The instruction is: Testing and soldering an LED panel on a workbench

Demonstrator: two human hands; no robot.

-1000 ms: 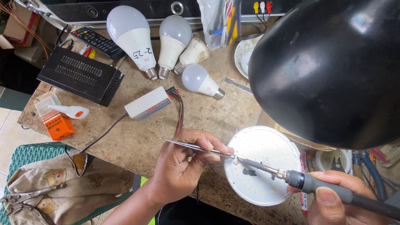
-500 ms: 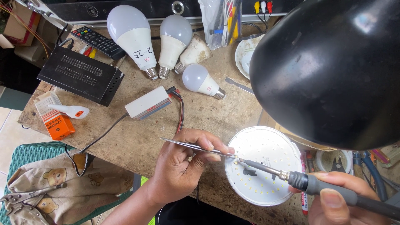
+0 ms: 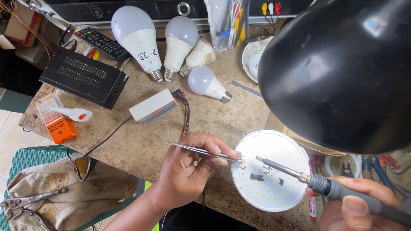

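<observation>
Black lamp shade [image 3: 342, 72] fills the upper right, hiding the bench behind it and part of a white plate [image 3: 253, 57]. Right hand [image 3: 364, 205] is cut off by the bottom-right edge; it is closed round the grey handle of a soldering iron [image 3: 299, 175], thumb on top, tip over the round white LED panel [image 3: 269, 171]. Whether the tip touches the board is hard to tell. Left hand [image 3: 188, 169] pinches metal tweezers [image 3: 205, 152], points at the panel's left rim; what they grip is too small to make out. The panel lies flat at the front edge of the worn workbench [image 3: 141, 145], between both hands, dark marks near its centre.

Around: white driver box [image 3: 153, 106] with red and black leads, just left of the left hand. Four LED bulbs behind: big one [image 3: 137, 34], medium one [image 3: 180, 40], small one [image 3: 205, 83], and a yellowed bulb base [image 3: 199, 55]. Black set-top box [image 3: 83, 77] and remote control [image 3: 100, 42] at left; orange carton [image 3: 58, 124] with a white tube [image 3: 72, 114] on it. Pliers [image 3: 25, 199] lie on a bear-print cloth [image 3: 55, 196], lower left. Tools under the shade at right are partly hidden.
</observation>
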